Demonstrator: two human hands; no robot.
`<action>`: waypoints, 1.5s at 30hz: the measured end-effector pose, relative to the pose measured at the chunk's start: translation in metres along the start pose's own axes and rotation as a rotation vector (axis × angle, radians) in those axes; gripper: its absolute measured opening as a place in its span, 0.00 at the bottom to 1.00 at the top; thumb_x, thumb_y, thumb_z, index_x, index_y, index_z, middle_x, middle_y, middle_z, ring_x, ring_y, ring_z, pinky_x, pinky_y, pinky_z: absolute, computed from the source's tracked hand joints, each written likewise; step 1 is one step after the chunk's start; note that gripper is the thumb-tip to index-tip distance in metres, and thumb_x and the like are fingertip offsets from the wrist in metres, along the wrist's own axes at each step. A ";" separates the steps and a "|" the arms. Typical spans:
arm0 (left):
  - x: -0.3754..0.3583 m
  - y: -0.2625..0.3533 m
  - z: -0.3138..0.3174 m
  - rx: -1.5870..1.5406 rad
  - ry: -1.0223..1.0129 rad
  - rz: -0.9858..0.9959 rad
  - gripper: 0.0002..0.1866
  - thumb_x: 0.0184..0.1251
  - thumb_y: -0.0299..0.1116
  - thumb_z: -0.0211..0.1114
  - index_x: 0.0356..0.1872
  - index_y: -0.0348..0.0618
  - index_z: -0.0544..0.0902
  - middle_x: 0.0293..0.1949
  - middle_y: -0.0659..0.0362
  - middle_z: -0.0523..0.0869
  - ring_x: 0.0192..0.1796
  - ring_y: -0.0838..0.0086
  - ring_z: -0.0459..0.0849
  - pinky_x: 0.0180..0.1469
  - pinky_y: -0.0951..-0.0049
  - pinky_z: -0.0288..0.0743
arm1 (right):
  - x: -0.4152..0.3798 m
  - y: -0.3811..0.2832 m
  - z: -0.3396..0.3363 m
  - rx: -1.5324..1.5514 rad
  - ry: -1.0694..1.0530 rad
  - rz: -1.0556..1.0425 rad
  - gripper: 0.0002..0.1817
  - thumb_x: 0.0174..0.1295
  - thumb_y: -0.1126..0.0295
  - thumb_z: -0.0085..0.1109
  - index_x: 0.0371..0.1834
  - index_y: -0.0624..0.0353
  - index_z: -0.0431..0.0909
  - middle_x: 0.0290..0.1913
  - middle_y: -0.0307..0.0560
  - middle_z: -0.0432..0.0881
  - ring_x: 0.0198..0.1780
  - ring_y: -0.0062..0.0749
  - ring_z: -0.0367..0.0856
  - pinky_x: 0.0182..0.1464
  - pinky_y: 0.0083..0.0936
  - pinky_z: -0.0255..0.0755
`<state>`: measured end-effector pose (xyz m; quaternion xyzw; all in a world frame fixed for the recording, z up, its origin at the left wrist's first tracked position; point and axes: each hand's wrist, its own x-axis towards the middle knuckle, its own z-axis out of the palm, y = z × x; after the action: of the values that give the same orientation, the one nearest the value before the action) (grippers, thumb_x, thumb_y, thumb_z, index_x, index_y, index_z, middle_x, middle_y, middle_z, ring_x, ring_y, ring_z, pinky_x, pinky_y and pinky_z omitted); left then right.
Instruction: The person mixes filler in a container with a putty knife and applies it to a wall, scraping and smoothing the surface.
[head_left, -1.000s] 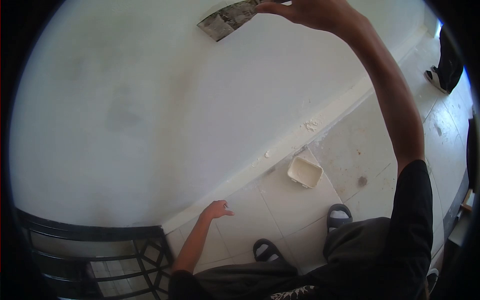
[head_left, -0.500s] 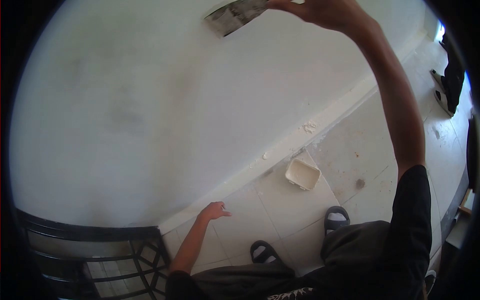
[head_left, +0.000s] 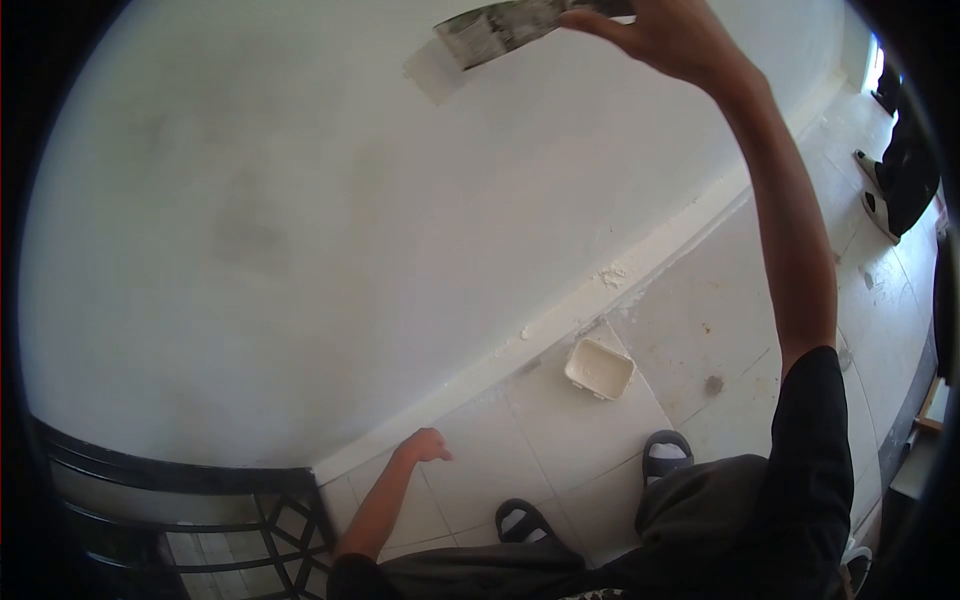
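My right hand (head_left: 680,40) is raised against the white wall (head_left: 330,200), gripping a wide putty knife (head_left: 500,32) whose blade is smeared with grey and white. Just below and left of the blade's end, a pale squarish patch (head_left: 435,75) shows on the wall. My left hand (head_left: 427,445) hangs low near the foot of the wall, empty, its fingers loosely curled. On the floor between wall and feet sits a small cream tub (head_left: 600,370) with whitish paste inside.
A black metal grille (head_left: 190,485) stands at lower left. Crumbs of white filler (head_left: 610,275) lie on the ledge (head_left: 470,375) along the wall's base. My sandalled feet (head_left: 667,455) are on the tiled floor (head_left: 500,430). Another person's feet (head_left: 880,215) are at far right.
My right hand and the putty knife have moved slightly right along the wall, and the pale patch now shows beside the blade. My left hand has dropped slightly in view.
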<state>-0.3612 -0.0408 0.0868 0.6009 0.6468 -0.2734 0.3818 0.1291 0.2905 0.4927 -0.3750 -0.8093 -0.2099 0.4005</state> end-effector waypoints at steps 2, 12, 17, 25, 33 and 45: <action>-0.002 0.007 -0.006 0.004 -0.012 0.020 0.24 0.56 0.56 0.70 0.33 0.41 0.90 0.31 0.50 0.88 0.37 0.58 0.86 0.45 0.61 0.78 | 0.000 -0.006 0.013 0.099 -0.088 0.013 0.21 0.64 0.49 0.65 0.30 0.58 0.78 0.33 0.44 0.75 0.41 0.38 0.72 0.49 0.35 0.64; -0.001 0.012 -0.009 -0.099 0.007 -0.076 0.30 0.63 0.60 0.61 0.35 0.37 0.89 0.38 0.48 0.89 0.44 0.53 0.86 0.52 0.60 0.77 | -0.092 -0.077 0.057 0.909 -0.357 0.603 0.23 0.78 0.50 0.42 0.35 0.60 0.67 0.22 0.37 0.70 0.18 0.19 0.74 0.18 0.21 0.72; 0.008 0.003 -0.005 -0.119 0.094 -0.021 0.32 0.63 0.64 0.61 0.32 0.39 0.88 0.34 0.47 0.88 0.41 0.56 0.86 0.47 0.61 0.78 | -0.084 -0.100 0.046 1.078 -0.420 0.680 0.26 0.76 0.48 0.46 0.34 0.65 0.66 0.20 0.44 0.73 0.19 0.28 0.80 0.20 0.25 0.78; 0.002 0.007 -0.005 -0.124 0.100 -0.020 0.32 0.63 0.65 0.61 0.32 0.39 0.88 0.35 0.47 0.88 0.41 0.57 0.86 0.46 0.61 0.78 | -0.066 -0.112 0.047 1.244 -0.331 0.677 0.27 0.75 0.48 0.45 0.35 0.67 0.66 0.20 0.43 0.72 0.19 0.28 0.81 0.20 0.24 0.79; -0.003 0.008 -0.012 -0.136 0.074 -0.084 0.32 0.63 0.62 0.62 0.36 0.36 0.88 0.39 0.46 0.88 0.44 0.54 0.86 0.50 0.59 0.77 | -0.080 -0.111 0.051 1.164 -0.490 0.687 0.29 0.76 0.47 0.42 0.37 0.69 0.67 0.21 0.44 0.74 0.18 0.30 0.81 0.20 0.25 0.79; 0.001 0.006 -0.008 -0.161 0.135 -0.030 0.31 0.63 0.64 0.62 0.31 0.39 0.88 0.31 0.48 0.87 0.37 0.58 0.85 0.43 0.61 0.78 | -0.081 -0.106 0.050 1.161 -0.454 0.683 0.27 0.76 0.48 0.43 0.37 0.68 0.68 0.20 0.43 0.74 0.18 0.28 0.81 0.18 0.24 0.77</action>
<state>-0.3568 -0.0326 0.0912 0.5758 0.6998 -0.1852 0.3802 0.0549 0.2205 0.3936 -0.3680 -0.6912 0.4759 0.4004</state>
